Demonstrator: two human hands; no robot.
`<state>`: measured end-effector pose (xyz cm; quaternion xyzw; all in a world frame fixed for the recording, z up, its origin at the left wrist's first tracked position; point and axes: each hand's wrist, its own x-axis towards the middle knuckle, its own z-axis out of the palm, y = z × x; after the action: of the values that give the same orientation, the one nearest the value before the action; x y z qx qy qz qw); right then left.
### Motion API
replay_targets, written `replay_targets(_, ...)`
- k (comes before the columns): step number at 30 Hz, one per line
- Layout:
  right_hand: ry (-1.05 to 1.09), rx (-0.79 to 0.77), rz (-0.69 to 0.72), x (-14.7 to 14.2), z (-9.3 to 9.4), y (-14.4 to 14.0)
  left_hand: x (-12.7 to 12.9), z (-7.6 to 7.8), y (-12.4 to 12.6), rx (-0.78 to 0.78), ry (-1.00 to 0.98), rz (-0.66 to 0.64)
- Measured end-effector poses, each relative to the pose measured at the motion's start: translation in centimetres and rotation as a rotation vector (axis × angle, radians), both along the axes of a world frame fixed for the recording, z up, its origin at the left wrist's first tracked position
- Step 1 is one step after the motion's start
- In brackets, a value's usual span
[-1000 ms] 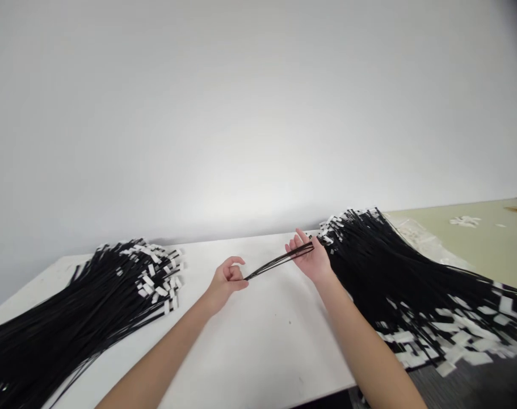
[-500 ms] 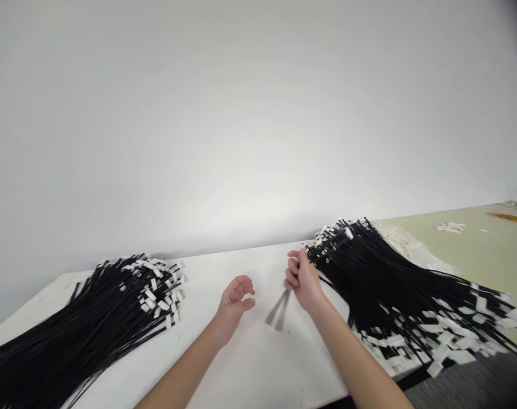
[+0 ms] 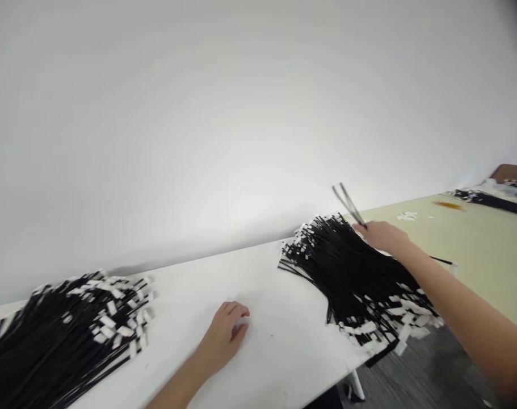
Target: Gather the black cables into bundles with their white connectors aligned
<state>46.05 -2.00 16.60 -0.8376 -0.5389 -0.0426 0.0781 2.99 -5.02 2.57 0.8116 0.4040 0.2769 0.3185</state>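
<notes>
My left hand (image 3: 226,332) rests low over the white tabletop, its thumb apart from loosely curled fingers, with nothing between them. Farther right, my right hand (image 3: 383,236) is closed on a thin black cord (image 3: 347,200). Two strands of it stick up and left from the fingers. A dark end with a white tip shows past the wrist on the right and looks like the same cord. Beneath my right hand lies a pile of black cords with white tabs (image 3: 347,267). My right fingertips are partly hidden.
Another heap of black cords with white tabs (image 3: 49,335) lies on the left of the white table (image 3: 185,295). A pale green table (image 3: 479,244) adjoins at right, bearing small white pieces (image 3: 407,216), an orange item (image 3: 448,205) and more black cords (image 3: 500,203). A wall stands behind.
My right hand has moved from the middle, rightward over the right pile, carrying the black cord. My left hand has dropped slightly lower. The view has turned to the right.
</notes>
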Motion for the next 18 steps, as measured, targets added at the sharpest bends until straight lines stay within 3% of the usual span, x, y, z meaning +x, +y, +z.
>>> replay_targets(2,-0.024,-0.129,0.122,1.1,-2.1,-0.4,0.2,0.2,0.1,0.058,0.030,0.015)
replay_targets(4,0.022,-0.193,0.220,1.8,-3.0,-1.3,0.4,0.2,0.4,0.051,0.044,0.018)
replay_targets(8,0.241,-0.171,0.217,4.3,-0.7,-2.4,0.8,-0.4,0.9,0.063,0.024,0.072)
replay_targets(12,0.402,-0.181,0.138,9.4,1.4,-1.3,1.2,-1.1,0.9,0.083,-0.022,0.169)
replay_targets(15,0.428,-0.224,0.188,13.6,0.5,0.4,1.4,-1.3,0.9,0.092,-0.022,0.194)
replay_targets(18,0.335,-0.235,0.278,16.4,-1.5,2.5,1.3,-1.3,1.2,0.144,0.011,0.217)
